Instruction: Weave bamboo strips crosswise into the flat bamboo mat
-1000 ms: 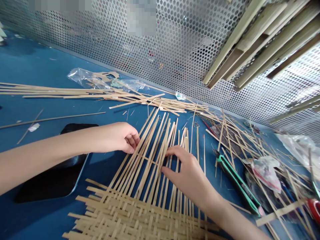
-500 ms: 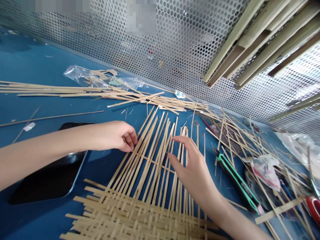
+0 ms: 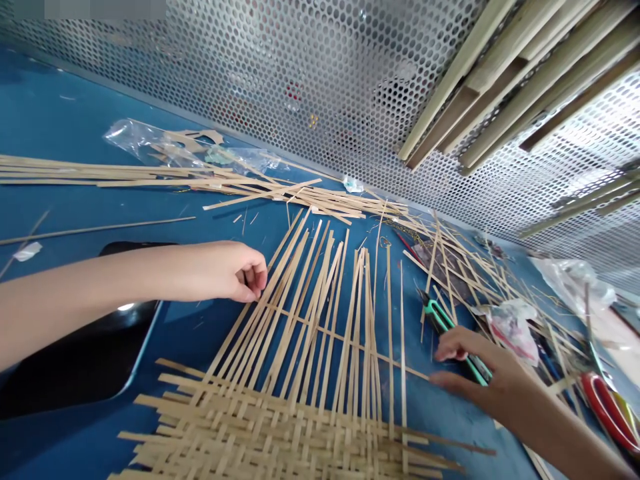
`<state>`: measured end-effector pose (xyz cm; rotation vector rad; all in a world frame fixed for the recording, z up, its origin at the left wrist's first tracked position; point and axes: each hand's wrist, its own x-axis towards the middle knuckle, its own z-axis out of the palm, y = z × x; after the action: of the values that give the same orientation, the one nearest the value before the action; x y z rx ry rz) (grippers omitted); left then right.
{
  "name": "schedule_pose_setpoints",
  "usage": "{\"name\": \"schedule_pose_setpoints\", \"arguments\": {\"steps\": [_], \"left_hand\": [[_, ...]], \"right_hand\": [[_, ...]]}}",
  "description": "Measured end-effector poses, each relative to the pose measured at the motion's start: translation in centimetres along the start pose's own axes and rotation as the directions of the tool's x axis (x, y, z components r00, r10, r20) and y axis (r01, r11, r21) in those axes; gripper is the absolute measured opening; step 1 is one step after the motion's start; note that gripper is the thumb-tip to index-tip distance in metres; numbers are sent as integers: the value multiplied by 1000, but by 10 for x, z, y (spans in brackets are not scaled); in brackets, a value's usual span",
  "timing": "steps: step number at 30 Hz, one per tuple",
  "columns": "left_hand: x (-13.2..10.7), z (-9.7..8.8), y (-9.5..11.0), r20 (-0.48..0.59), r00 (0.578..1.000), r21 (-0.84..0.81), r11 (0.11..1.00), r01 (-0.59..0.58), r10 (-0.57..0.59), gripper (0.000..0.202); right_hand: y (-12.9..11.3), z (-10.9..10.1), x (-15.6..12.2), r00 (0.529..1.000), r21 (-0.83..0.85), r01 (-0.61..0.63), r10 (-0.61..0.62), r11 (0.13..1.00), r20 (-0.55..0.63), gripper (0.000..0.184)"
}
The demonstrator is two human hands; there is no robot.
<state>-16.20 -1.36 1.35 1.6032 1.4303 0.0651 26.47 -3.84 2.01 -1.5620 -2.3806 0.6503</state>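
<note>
Left hand is curled closed at the left edge of the loose bamboo strips fanning far from the woven mat at near centre; what it pinches is hidden. Right hand, thumb and forefinger apart, lies over the green-handled cutter by the right end of the thin cross strip. Risk: that strip is only loosely interlaced, so an uneven tug could skew it, kink it or splay the fan.
</note>
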Motion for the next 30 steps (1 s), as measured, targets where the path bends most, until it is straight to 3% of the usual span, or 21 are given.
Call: {"name": "schedule_pose_setpoints", "arguments": {"steps": [4, 13, 19, 25, 30], "left_hand": [[-1, -3, 5, 17, 1000, 14, 1000, 17, -18, 17], [-4, -3, 2, 23, 999, 41, 999, 27, -28, 17], [-1, 0, -4, 18, 1000, 38, 999, 15, -15, 18], [-2, 1, -10, 20, 999, 109, 994, 28, -31, 15], [-5, 2, -6, -8, 999, 155, 987, 45, -44, 13]], "right_hand": [[18, 3, -12, 996, 43, 19, -22, 999, 82, 23], [12, 8, -8, 988, 107, 101, -113, 989, 108, 16], [17, 13, -11, 995, 102, 96, -99, 990, 20, 17], [16, 14, -8, 986, 120, 163, -166, 979, 15, 15], [15, 15, -9, 990, 128, 142, -140, 982, -26, 15]]}}
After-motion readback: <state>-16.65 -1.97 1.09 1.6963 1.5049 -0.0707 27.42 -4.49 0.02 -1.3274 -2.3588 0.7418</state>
